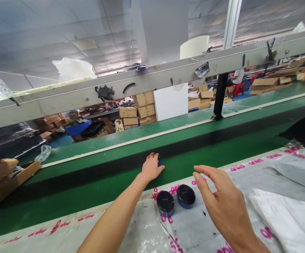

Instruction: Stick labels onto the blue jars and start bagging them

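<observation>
Over the green conveyor belt (192,161), my left hand (151,167) is stretched forward, its fingers curled around a small blue object (159,161). Most of that object is hidden behind the hand, so its kind does not show. My right hand (222,200) hovers above the plastic-covered worktop, thumb and index finger a little apart with nothing between them. Just left of it stand two round tubs with shiny black lids and blue sides, a nearer tub (165,202) and a second tub (186,195), side by side near the worktop's edge.
White sheets or bags (286,218) lie on the worktop at the right. An open cardboard box (15,182) sits at the left beside the belt. A grey rail (152,79) crosses above the belt, with a black post (220,95) under it. Stacked cartons (144,105) stand behind.
</observation>
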`<state>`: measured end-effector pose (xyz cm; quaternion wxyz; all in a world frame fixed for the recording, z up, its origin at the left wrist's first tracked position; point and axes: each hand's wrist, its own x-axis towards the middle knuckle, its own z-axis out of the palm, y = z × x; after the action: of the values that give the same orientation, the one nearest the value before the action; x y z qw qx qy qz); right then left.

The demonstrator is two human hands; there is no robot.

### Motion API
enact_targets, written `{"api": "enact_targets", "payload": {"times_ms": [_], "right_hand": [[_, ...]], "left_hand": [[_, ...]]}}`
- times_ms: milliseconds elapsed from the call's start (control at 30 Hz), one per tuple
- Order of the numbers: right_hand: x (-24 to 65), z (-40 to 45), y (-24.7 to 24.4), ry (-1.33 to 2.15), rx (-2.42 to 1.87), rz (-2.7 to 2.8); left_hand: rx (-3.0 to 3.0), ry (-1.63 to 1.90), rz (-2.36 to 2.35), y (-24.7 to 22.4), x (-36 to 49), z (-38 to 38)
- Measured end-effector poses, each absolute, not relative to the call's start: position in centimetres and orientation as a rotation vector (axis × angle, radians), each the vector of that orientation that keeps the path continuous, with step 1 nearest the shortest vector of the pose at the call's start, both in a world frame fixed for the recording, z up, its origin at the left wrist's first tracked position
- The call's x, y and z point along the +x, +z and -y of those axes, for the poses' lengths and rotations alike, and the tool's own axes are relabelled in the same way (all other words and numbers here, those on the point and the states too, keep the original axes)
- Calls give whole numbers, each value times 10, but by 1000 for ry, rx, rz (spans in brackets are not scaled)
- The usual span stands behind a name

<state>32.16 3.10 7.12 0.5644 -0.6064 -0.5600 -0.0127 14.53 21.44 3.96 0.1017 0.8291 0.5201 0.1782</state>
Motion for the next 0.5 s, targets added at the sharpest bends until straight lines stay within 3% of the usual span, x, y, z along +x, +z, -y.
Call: {"api": "enact_targets", "payload": {"times_ms": [233, 500], "right_hand": [[325, -34, 68, 48, -1421, 1322], [320, -27, 74, 214, -1425, 1262]], "left_hand": [[2425, 748, -1634, 63, 100, -199], [2276, 924, -1929, 97, -92, -66]]}}
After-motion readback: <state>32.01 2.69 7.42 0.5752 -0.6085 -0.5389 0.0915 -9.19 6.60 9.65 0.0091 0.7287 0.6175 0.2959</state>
